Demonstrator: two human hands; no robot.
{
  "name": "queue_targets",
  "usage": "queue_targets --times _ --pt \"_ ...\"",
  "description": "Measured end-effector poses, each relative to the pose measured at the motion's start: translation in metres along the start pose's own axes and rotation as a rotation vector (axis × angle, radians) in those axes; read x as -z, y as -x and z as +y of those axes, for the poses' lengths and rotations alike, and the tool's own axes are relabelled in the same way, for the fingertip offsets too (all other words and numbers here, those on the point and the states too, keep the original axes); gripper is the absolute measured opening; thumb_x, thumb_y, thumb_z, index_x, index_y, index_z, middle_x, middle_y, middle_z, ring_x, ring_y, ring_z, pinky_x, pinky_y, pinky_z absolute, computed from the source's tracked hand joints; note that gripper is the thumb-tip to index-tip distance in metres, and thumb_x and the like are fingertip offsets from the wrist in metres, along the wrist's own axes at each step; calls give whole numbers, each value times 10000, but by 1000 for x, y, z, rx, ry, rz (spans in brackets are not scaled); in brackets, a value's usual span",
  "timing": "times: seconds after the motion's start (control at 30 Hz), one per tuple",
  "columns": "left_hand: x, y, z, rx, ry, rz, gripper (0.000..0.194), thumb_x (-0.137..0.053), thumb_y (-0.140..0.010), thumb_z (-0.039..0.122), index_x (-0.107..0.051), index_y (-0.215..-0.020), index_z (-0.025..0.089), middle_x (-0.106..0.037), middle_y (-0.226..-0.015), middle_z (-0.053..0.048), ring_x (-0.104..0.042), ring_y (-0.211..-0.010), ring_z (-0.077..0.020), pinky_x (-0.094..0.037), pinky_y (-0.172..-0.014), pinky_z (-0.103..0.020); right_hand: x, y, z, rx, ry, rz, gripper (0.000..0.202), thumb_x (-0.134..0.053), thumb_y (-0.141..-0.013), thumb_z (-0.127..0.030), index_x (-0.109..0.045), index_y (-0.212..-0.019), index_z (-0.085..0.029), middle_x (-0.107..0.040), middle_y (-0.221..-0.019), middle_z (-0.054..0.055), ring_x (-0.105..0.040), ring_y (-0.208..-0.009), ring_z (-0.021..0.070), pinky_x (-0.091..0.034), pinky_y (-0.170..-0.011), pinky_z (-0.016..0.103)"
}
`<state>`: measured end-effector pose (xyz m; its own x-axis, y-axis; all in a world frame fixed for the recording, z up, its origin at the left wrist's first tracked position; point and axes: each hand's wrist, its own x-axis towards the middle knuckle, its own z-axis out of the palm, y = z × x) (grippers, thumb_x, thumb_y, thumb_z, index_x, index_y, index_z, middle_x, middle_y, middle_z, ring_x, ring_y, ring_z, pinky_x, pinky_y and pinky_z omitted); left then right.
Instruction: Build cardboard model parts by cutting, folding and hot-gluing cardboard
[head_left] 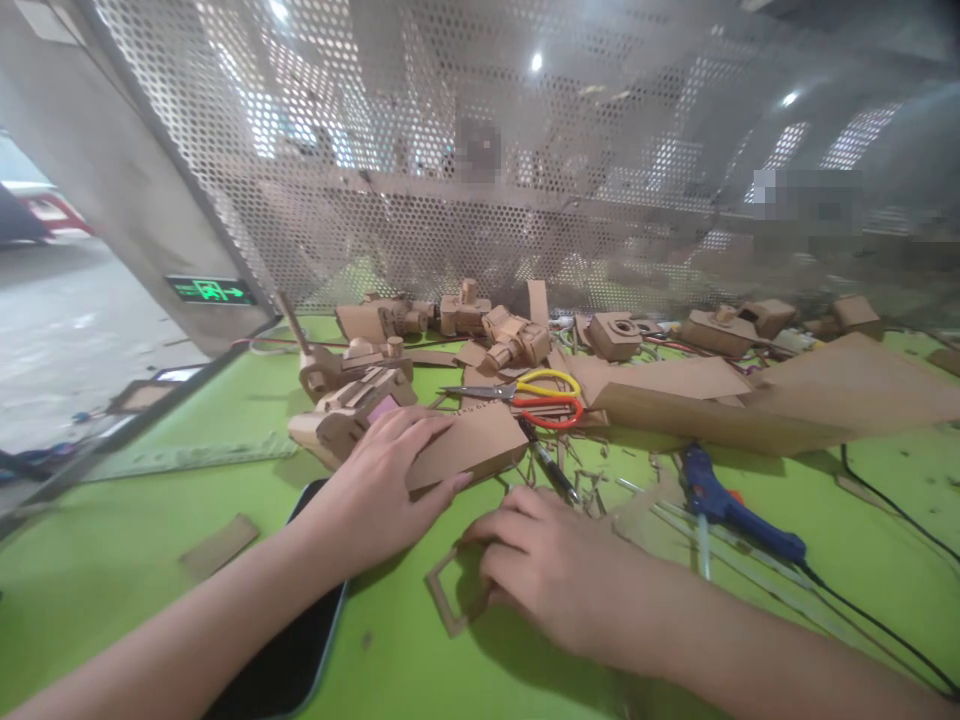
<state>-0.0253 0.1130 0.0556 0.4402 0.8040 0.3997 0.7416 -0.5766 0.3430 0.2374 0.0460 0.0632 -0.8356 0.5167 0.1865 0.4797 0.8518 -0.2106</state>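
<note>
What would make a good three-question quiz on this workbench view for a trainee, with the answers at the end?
1. True or false: the scissors are all one colour.
2. Which of the person's hands is nearer the thin cardboard frame?
3. What is the main colour of the glue gun? A) white B) blue C) green

Key:
1. False; they show yellow, orange-red and grey.
2. The right hand.
3. B
</note>
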Motion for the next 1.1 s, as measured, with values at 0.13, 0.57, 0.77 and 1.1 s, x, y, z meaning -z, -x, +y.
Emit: queue_targets --times 0.13,0.57,0.77,1.1 --pt "-1 3 0 -3 21 3 574 -713 -1042 552 -677 -1472 173 -740 -1452 -229 -674 -1406 -456 -478 -1263 -770 13 4 -6 26 -64 30 224 -685 -1173 -298 -779 -1030 -153 -840 -1266 82 -677 -1121 258 -580 -1095 380" --pt "-2 12 2 43 179 0 567 -826 -872 287 -588 -1387 286 -701 -1372 -113 -666 -1315 -386 -605 -1111 -577 53 -2 23 -239 -240 126 100 -643 -1170 -188 -709 -1106 -229 -772 -1550 79 -660 -1456 273 -556 -1259 455" --pt "3 10 9 -1 208 -54 680 -801 -763 146 -556 -1389 247 -689 -1325 -124 -667 -1265 -372 -605 -1099 -576 43 -32 26 -272 -209 115 121 -681 -1110 -96 -709 -1066 -206 -798 -1466 122 -707 -1394 323 -624 -1173 515" --pt "-1 10 5 20 228 -22 440 -812 -1016 478 -705 -1379 253 -735 -1397 -157 -696 -1324 -393 -598 -1143 -617 35 -31 34 -261 -196 163 119 -621 -1161 -167 -730 -1169 -213 -790 -1498 145 -699 -1409 334 -624 -1170 561"
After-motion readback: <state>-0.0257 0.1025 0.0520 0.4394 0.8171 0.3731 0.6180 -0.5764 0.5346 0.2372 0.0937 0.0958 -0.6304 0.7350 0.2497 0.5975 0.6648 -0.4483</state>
